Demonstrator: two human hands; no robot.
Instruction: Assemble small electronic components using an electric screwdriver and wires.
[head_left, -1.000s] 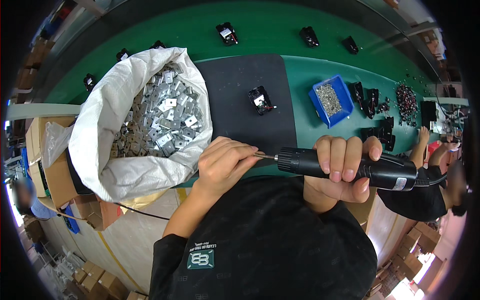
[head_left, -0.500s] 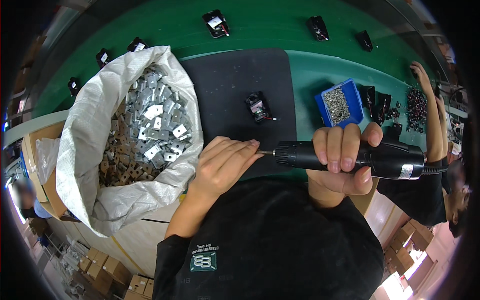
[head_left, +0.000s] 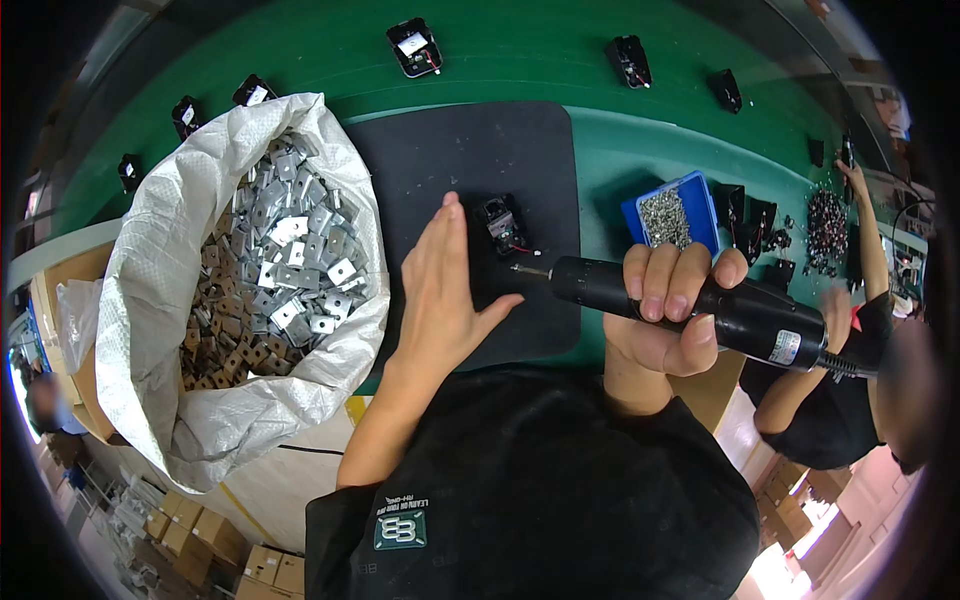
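My right hand (head_left: 675, 315) is wrapped round a black electric screwdriver (head_left: 600, 285), held sideways with its bit pointing left. A small screw (head_left: 517, 268) appears to sit at the tip of the bit. My left hand (head_left: 440, 290) is open, fingers stretched away from me and thumb apart, just left of a small black plastic housing (head_left: 505, 226). That housing lies on the dark mat (head_left: 420, 150), with a bit of red wire and a white connector at its lower right. I cannot tell whether the left fingers touch it.
At left stands a white woven sack (head_left: 150, 310) full of metal plates (head_left: 300, 250). A blue bin (head_left: 708, 205) of screws sits right of the mat. Several black housings (head_left: 414, 48) rest on the green belt (head_left: 520, 50). A co-worker's arm (head_left: 872, 235) reaches in at right.
My left hand has let go of the bit's tip, opened and moved up toward the housing. The screwdriver has tilted, its tip now slightly higher. The co-worker's hands have moved.
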